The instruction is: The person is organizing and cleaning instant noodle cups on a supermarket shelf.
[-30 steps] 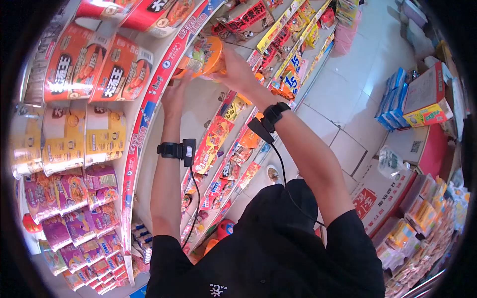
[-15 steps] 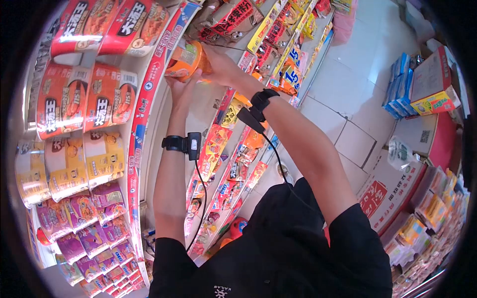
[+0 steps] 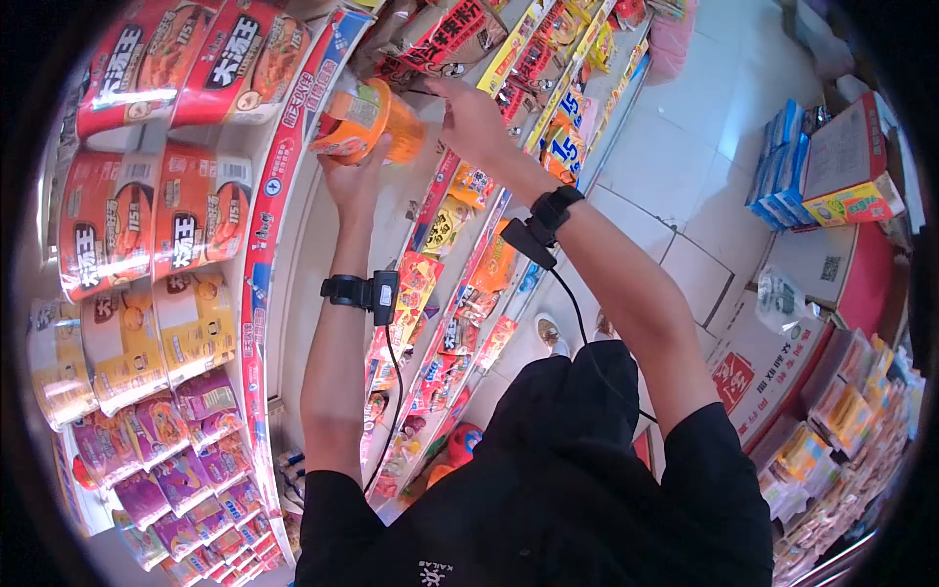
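Note:
An orange instant noodle cup (image 3: 352, 125) lies tilted in my left hand (image 3: 354, 178), in front of the shelf's upper part. My left fingers close around its underside and are partly hidden by it. Right of the cup's rim, an orange part (image 3: 403, 129) is blurred by motion. My right hand (image 3: 471, 119) is off the cup, a little to its right, with the fingers loosely stretched out and nothing visible in them. Both wrists wear black straps with small cabled boxes.
At left, a shelf edge strip (image 3: 262, 245) fronts rows of red noodle packs (image 3: 201, 210), yellow cups (image 3: 196, 313) and purple cups (image 3: 181, 474). Lower shelves hold bagged snacks (image 3: 421, 279). Cartons (image 3: 846, 161) and a white box (image 3: 758, 377) stand right of the tiled floor (image 3: 675, 186).
My right hand has come away from the noodle cup and moved right. The cup stays in my left hand, slightly shifted. The shelf view has moved a little left.

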The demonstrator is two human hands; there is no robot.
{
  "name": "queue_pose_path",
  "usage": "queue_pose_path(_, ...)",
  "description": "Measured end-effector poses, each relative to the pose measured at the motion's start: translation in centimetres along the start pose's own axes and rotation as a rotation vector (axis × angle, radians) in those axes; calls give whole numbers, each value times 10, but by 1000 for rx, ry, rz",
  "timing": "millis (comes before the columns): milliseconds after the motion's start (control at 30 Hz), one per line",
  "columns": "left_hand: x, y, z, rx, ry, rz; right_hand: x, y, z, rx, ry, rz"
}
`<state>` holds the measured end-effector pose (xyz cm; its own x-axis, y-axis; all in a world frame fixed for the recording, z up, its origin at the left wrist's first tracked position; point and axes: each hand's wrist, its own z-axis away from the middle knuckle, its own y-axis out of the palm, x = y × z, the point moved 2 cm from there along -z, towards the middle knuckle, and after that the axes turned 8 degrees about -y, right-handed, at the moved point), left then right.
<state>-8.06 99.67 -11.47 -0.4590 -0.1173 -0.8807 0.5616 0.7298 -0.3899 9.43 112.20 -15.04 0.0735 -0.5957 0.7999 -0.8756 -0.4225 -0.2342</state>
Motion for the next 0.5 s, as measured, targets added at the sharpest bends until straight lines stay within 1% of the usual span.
queue_pose_path(33,0,0,1,-8,0,2,3,-3,-2,32,46,-69)
queue_pose_path(67,-3,2,2,50,-11,43,3,0,-3,37,41,-69)
queue_pose_path(100,-6,3,3,110,-23,83,4,1,-4,-10,12,-172)
queue_pose_path(133,-10,0,4,106,-21,86,5,2,-6,-58,-17,-271)
queue_pose_path(167,-14,-1,5,151,-72,67,9,1,-10,-57,-21,-266)
queue_pose_path(200,-17,0,6,199,-122,47,12,1,-13,-5,25,-354)
queue_pose_path(233,-21,2,8,199,-121,51,15,0,-15,46,74,-443)
queue_pose_path(267,-21,3,10,231,-116,115,20,-4,-15,46,73,-440)
queue_pose_path(300,-21,5,12,263,-111,180,26,-8,-14,122,78,-391)
queue_pose_path(333,-22,4,14,260,-109,183,33,-10,-14,199,83,-340)
queue_pose_path(367,-22,4,17,247,-85,115,33,-10,-13,203,81,-336)
queue_pose_path(400,-22,4,18,231,-60,49,33,-10,-13,154,62,-297)
queue_pose_path(433,-22,4,20,225,-60,55,34,-9,-13,105,44,-259)
queue_pose_path(467,-23,5,21,239,-48,73,36,-8,-12,112,40,-256)
queue_pose_path(500,-23,6,23,253,-37,90,42,-8,-13,0,-148,-94)
